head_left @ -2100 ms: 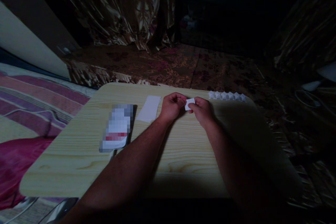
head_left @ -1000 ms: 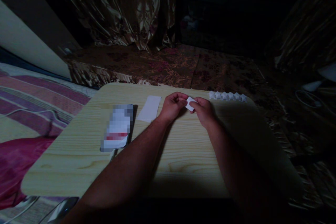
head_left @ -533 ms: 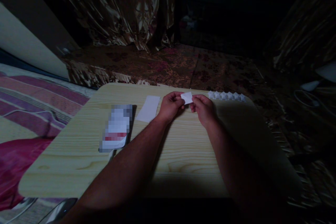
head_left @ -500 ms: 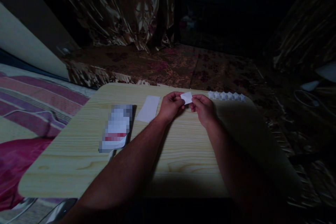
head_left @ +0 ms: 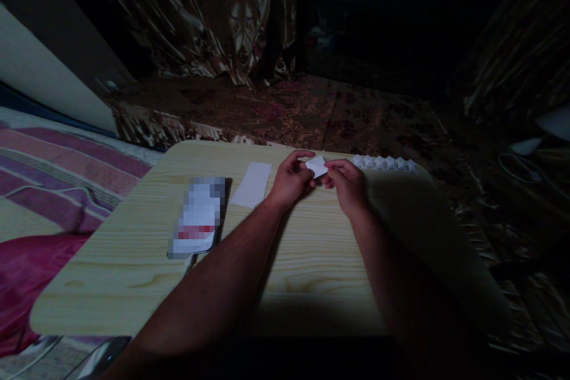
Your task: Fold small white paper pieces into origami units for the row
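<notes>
A small white piece of paper (head_left: 316, 166) is held up over the far part of the wooden table (head_left: 312, 273). My left hand (head_left: 290, 178) pinches its left side, with the index finger lifted off the paper. At the right edge, my right hand (head_left: 345, 181) grips it between thumb and fingers. To the left of my left hand lies a flat white sheet of paper (head_left: 252, 184). Several small white folded paper pieces (head_left: 385, 163) stand in a row along the far edge, just beyond my right hand.
A phone with a blurred screen (head_left: 196, 217) lies left of my left forearm, a cable at its near end. Striped bedding (head_left: 66, 172) and a magenta cloth (head_left: 35, 291) border the table's left side. Patterned curtains (head_left: 249, 18) hang behind; the right side is dark.
My left index finger has lifted away from the paper. The paper has tilted slightly between my hands, which stay in nearly the same place.
</notes>
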{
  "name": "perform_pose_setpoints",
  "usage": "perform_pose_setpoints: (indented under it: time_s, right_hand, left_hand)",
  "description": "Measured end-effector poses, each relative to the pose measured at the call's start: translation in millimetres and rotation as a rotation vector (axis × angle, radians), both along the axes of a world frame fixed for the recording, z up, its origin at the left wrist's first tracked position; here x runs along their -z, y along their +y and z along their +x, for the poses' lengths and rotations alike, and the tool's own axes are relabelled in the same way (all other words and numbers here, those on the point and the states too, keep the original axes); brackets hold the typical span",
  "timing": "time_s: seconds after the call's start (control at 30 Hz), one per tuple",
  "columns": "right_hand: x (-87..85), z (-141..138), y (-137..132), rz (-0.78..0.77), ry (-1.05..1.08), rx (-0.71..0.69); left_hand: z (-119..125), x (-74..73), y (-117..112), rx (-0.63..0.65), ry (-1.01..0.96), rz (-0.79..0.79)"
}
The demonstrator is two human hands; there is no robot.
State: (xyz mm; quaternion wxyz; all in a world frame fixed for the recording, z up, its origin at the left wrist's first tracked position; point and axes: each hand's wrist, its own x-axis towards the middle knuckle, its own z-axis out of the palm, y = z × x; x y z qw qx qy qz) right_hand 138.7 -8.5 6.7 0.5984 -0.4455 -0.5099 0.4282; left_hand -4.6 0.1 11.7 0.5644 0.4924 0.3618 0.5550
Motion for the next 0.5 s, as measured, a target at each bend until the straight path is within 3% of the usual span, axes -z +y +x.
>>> perform_pose_setpoints:
  time_s: [0.3,0.5]
  right_hand:
    - [-3.0,-1.1,-3.7,-0.047,-0.024,0.005]
    - [-5.5,-2.0,-4.9,-0.057,-0.037,-0.01]
  left_hand:
    - [0.6,-1.3,-2.7,0.059,0.035,0.04]
    - [-0.7,2.0,-0.3,-0.027,0.097,0.047]
